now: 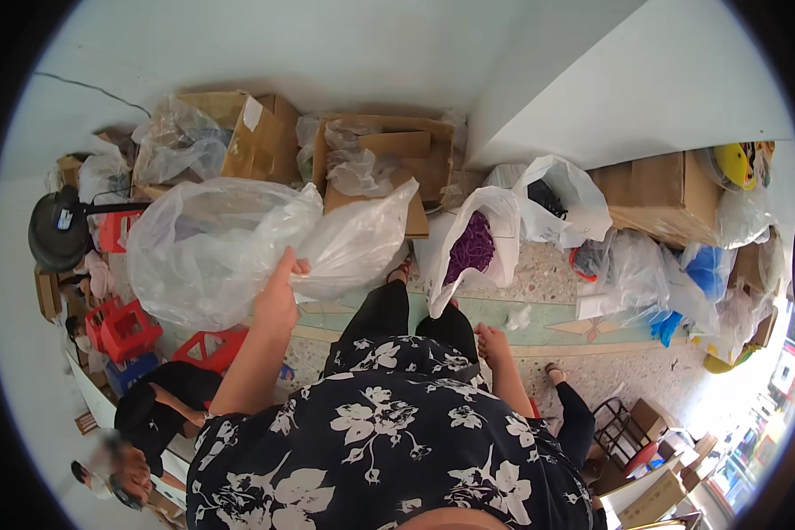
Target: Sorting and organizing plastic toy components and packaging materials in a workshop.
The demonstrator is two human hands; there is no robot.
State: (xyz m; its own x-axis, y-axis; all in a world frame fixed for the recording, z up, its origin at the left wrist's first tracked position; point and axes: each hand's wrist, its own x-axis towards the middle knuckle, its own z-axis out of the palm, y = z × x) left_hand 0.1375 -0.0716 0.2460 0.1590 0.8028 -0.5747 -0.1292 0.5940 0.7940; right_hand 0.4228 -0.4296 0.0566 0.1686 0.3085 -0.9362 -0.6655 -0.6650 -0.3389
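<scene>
My left hand (pixel 278 296) is closed on a large clear plastic bag (pixel 212 256), gathered at the grip. The bag puffs out to the left, and a flatter part spreads to the right in front of the cardboard boxes. Lower and to the right, my right hand (pixel 493 343) hangs by my hip with its fingers curled; whether anything is inside them is hidden. Beyond it, a white sack (pixel 503 256) stands with its mouth spread, showing purple stringy material (pixel 473 247). Just behind that is another white sack (pixel 574 208) with dark contents.
Cardboard boxes (pixel 384 137) holding loose plastic line the wall. At right stand a big carton (pixel 658 190) and several filled bags (pixel 636 269). Red plastic stools (pixel 128 329) and a black round fan-like object (pixel 57 230) are at left. A person in black (pixel 163 397) bends nearby.
</scene>
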